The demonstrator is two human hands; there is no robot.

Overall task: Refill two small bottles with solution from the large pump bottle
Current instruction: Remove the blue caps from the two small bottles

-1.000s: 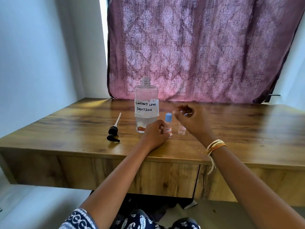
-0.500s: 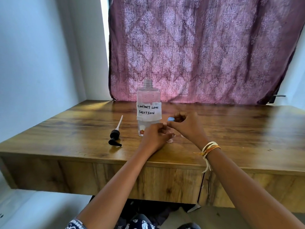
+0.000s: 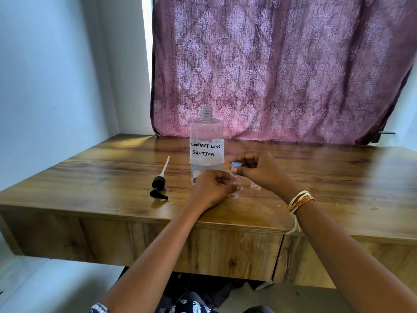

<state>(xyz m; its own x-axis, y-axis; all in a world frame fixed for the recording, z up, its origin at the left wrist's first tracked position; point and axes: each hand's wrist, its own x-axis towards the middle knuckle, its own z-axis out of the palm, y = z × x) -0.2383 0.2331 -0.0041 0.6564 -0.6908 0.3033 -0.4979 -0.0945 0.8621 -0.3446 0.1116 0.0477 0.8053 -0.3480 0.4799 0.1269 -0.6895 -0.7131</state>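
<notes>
While the first small bottle (image 3: 234,188) is gripped, largely hidden, by the left hand (image 3: 212,188), its blue cap (image 3: 236,164) is pinched by the right hand (image 3: 261,170); a second bottle (image 3: 255,185) is half-covered.

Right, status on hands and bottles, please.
Left hand gripping small bottle. Right hand pinching blue cap. Large bottle open, pump lying aside.

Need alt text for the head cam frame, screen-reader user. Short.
Over a wooden desk, a person's left hand holds a small clear bottle while the right hand pinches its blue cap. A second small bottle stands beside it, partly hidden. Behind stands an open large bottle labelled "Contact Lens Solution", its black pump lying to the left.
</notes>
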